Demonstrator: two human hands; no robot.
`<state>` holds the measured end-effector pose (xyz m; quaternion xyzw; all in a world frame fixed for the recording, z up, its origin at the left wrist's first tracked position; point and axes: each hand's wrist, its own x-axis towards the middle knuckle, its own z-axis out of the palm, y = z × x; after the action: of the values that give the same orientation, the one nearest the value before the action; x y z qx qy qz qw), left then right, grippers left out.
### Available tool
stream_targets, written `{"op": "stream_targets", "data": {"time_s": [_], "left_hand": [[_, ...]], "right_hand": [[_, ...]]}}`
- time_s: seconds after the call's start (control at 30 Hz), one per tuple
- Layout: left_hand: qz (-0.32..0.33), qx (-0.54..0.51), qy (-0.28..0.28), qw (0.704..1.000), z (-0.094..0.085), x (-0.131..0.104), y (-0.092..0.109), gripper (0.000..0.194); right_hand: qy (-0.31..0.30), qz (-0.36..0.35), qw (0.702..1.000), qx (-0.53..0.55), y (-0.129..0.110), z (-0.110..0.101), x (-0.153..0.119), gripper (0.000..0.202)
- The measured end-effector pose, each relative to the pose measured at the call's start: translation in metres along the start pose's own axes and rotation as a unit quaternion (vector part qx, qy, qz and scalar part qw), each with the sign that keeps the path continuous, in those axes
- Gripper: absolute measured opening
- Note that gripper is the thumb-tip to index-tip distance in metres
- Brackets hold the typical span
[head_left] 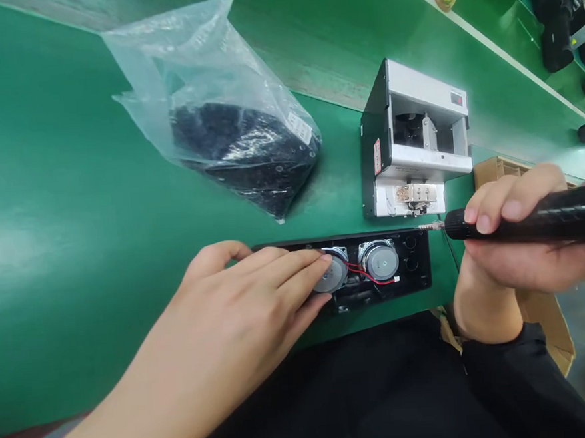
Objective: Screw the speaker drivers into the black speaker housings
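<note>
Screwdriver (563, 217) first: how do we log it?

"Electric by the look, gripped in our right hand (520, 261), bit (430, 227) just by the right end of the black speaker enclosure (418, 281). Can't tell if they touch."

"Left hand (243, 302)?"

"Laid over one speaker driver (337, 278), fingers stretched out; can't tell whether it's gripping. Enclosure's lying on the green bench (76, 274), on our side of the screw feeder (431, 160)."

"Risks?"

"If our left hand eases off, the enclosure could skid and the bit scratch its rim. Also, the red wires (377, 280) lie loose beside the second driver (383, 263); a slipping bit might snag them."
</note>
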<state>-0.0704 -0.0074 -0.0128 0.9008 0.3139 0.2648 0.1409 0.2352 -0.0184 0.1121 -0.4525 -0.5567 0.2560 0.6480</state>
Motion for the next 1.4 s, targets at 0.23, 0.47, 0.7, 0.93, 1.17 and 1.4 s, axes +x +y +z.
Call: {"op": "stream_targets", "data": {"time_s": [0.23, 0.47, 0.7, 0.93, 1.17, 1.4], "left_hand": [[-0.008, -0.012, -0.002, 1.0, 0.003, -0.007, -0.001, 0.034], [-0.026, -0.013, -0.017, 0.999, 0.009, -0.014, -0.002, 0.041], [-0.025, 0.003, -0.024, 0.999, 0.011, -0.014, -0.001, 0.047], [-0.015, 0.001, -0.02, 1.0, 0.004, -0.006, 0.0, 0.042], [-0.011, -0.009, -0.01, 1.0, 0.004, -0.005, -0.002, 0.038], [0.001, -0.019, -0.012, 1.0, 0.002, -0.005, -0.001, 0.04]], "right_hand": [[0.007, 0.01, 1.0, 0.003, 0.005, -0.002, -0.01, 0.047], [0.006, -0.007, 1.0, 0.01, 0.011, 0.005, 0.01, 0.049], [0.073, -0.094, 0.991, 0.062, 0.042, 0.032, 0.016, 0.041], [0.027, -0.074, 0.992, -0.101, 0.035, 0.038, 0.014, 0.08], [0.024, -0.036, 0.998, -0.036, 0.03, 0.028, 0.008, 0.066], [-0.057, 0.038, 0.997, 0.046, -0.008, 0.02, -0.001, 0.039]]}}
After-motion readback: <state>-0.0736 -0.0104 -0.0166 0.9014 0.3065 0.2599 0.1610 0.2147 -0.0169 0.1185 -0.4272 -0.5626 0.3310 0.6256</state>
